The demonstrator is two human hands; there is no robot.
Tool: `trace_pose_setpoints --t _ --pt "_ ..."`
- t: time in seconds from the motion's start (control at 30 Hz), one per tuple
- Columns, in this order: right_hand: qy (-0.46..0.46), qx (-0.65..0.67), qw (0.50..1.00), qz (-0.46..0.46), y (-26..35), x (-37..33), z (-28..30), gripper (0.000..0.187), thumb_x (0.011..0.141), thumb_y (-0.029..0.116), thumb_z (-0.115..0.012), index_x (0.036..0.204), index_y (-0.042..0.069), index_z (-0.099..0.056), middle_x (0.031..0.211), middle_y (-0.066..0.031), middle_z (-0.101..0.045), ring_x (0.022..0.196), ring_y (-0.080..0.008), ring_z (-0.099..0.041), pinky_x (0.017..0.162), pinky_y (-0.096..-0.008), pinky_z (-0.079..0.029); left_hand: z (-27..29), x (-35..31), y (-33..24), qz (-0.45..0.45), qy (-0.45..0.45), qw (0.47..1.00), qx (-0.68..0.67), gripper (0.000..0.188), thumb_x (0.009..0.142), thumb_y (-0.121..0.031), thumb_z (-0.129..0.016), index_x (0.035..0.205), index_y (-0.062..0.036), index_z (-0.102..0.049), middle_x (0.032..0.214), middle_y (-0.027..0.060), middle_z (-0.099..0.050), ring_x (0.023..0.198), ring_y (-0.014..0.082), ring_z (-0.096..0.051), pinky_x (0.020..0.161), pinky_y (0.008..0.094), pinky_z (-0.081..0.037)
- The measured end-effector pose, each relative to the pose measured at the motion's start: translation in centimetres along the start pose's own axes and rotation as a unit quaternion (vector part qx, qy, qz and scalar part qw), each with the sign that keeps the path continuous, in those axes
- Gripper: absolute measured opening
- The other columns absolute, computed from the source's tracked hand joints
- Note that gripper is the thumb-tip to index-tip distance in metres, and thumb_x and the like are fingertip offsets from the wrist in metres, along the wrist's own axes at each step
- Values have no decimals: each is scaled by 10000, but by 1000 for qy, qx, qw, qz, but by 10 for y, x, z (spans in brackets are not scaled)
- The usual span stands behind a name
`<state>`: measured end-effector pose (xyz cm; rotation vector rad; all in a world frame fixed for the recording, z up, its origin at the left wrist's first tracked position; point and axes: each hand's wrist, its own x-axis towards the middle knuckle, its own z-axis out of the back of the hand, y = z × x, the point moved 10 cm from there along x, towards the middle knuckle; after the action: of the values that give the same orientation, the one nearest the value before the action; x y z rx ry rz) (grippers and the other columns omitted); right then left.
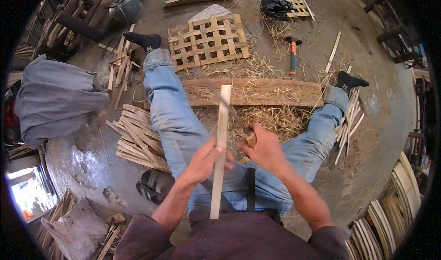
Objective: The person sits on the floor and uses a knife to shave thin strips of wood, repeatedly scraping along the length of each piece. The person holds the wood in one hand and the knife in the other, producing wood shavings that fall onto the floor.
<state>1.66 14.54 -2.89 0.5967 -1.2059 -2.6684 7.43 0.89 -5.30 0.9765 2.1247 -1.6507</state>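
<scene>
Strip [221, 145]: pale, flat, ctr, approx 12-to-6 o'clock. Knife [238, 119]: wood hndl, blurred blade twd 11 o'clock, crossing strip nr top.

You're in a rough woodcraft workshop.
Around you: woven slat panel [214, 37], hammer [293, 60], bundled strips [138, 138], shavings [285, 120] across a bare, worn floor [381, 117].

I wear a dark brownish-purple shirt [257, 237] whose short sleeves [142, 239] leave my forearms [301, 193] bare, faded blue jeans [172, 108] with turned-up cuffs [158, 59], and black socks [143, 41] with small pale markings at the ankles; a flat dark strap [250, 189] shows against the denim at my lap
</scene>
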Motion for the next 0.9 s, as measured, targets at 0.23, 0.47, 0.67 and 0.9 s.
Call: trace_pose_setpoints --t 0.23,0.47,0.67,0.9 --pt "20 -229 969 85 -11 -17 22 271 829 205 -650 993 35 -516 803 -183 -635 747 -400 -644 648 -468 -523 6 -21 30 -46 -74 984 155 205 992 -162 -388 1133 -20 -433 716 39 -525 601 116 -499 545 297 -419" --pt "63 -287 952 86 -12 -6 23 375 803 302 -714 985 31 -529 776 -179 -638 727 -379 -646 618 -457 -521 10 -33 22 -76 -95 983 140 214 1008 -190 -392 1061 -8 -490 641 25 -484 558 112 -476 527 300 -415" --pt "44 -222 962 151 16 -16 19 370 772 265 -740 993 29 -559 792 -171 -652 754 -373 -658 658 -455 -534 10 -36 33 -21 -35 999 -10 270 1038 -244 -369 1010 -13 -506 625 7 -447 491 85 -416 452 255 -358" --pt "-23 -202 979 10 -32 3 62 211 801 128 -615 966 9 -561 708 -232 -620 685 -407 -644 624 -473 -524 4 -46 35 -6 19 996 -84 294 1042 -288 -375 988 -21 -486 623 -13 -397 471 62 -366 415 229 -313"
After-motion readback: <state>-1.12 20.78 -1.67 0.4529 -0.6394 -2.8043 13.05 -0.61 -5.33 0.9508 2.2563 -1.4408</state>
